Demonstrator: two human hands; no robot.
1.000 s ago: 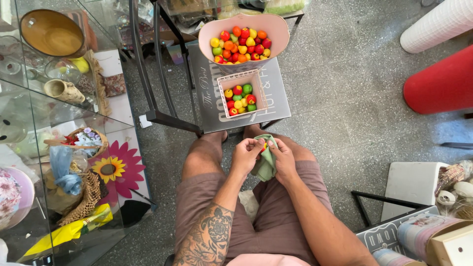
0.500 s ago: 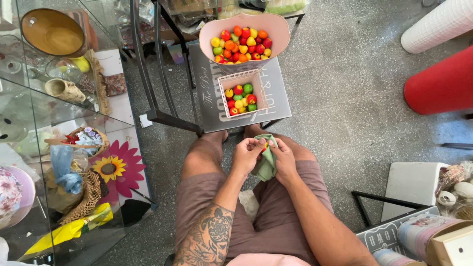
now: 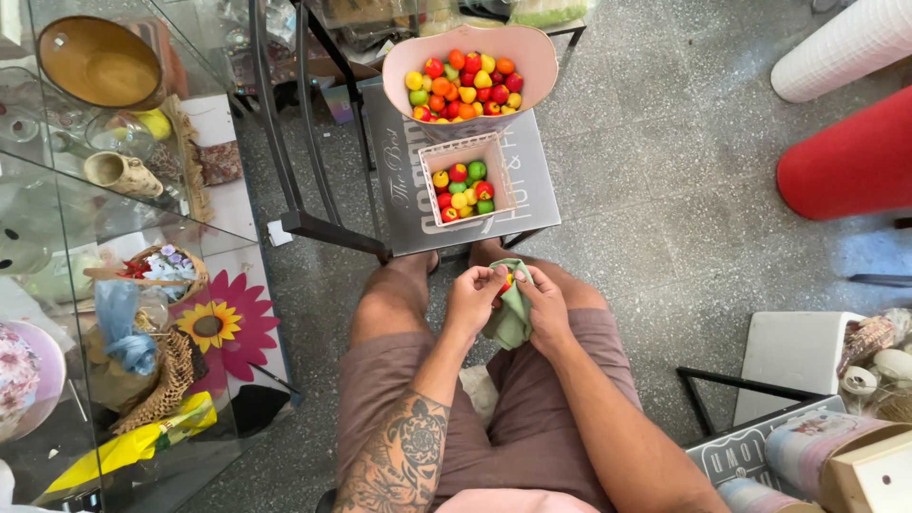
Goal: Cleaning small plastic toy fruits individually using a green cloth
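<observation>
I sit with both hands together over my lap. My left hand (image 3: 472,299) pinches a small red and yellow toy fruit (image 3: 506,280) at its fingertips. My right hand (image 3: 543,302) grips a green cloth (image 3: 511,313) that wraps against the fruit and hangs down between my knees. In front of my knees, on a small grey table (image 3: 532,195), stand a pink bowl (image 3: 537,52) heaped with red, yellow, orange and green toy fruits, and a small white square basket (image 3: 427,177) partly filled with the same fruits.
A glass shelf unit (image 3: 114,285) at left holds a brown bowl (image 3: 95,62), cups, a basket with flowers and a sunflower decoration. A dark metal frame (image 3: 285,114) stands beside the table. Red and white rolls (image 3: 855,152) lie at right; a white stool (image 3: 793,356) sits lower right.
</observation>
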